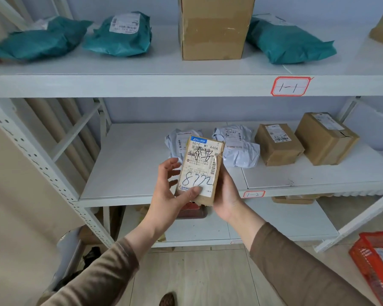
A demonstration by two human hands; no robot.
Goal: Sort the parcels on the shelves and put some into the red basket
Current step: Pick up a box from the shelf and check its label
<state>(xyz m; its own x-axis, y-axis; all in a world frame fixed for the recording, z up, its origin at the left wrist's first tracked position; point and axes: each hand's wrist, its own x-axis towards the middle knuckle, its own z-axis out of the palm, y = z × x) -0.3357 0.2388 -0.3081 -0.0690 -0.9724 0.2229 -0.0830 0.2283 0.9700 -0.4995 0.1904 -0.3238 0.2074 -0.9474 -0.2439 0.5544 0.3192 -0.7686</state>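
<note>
Both sleeves come up from the bottom edge to a small parcel (199, 168) held upright in front of the middle shelf (142, 173), label facing the camera w/ handwritten digits on it. Left hand (170, 191): thumb pressed on the label's lower edge, fingers spread loose beside the box, so a light pinch grip at most. Right hand (227, 195) cups the box from behind and below, fingers wrapped round its right side; that hand carries it.

Judging by looks: brown cardboard, stiff, prob. light since one palm props it. Bottom corner looks torn and crumpled, so avoid squeezing there; hold across the long side faces, mid-height. Paper label could be a bit slick under a thumb.

Red basket (367, 259) sits on the floor, lower right, well apart from the box, w/ parcels already inside.
</note>
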